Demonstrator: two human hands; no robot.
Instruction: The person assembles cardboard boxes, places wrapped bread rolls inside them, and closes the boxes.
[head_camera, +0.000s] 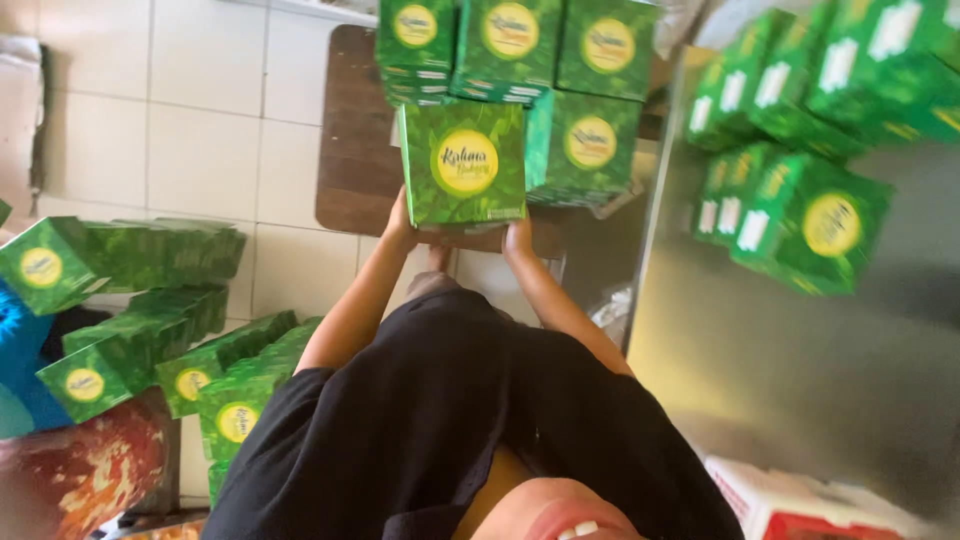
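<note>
Both my hands hold one green square box (463, 165) with a yellow round label, gripping it at its lower corners. My left hand (400, 232) is under its left corner and my right hand (518, 238) under its right corner. The box stands upright against a stack of matching green boxes (545, 60) on a dark wooden table (350, 150). My black sleeves and forearms reach forward to it.
A steel counter (780, 360) on the right carries more green boxes (800, 205). Piles of green boxes (150, 300) lie on the white tiled floor (200, 130) at left. A red and white package (800, 505) sits at bottom right.
</note>
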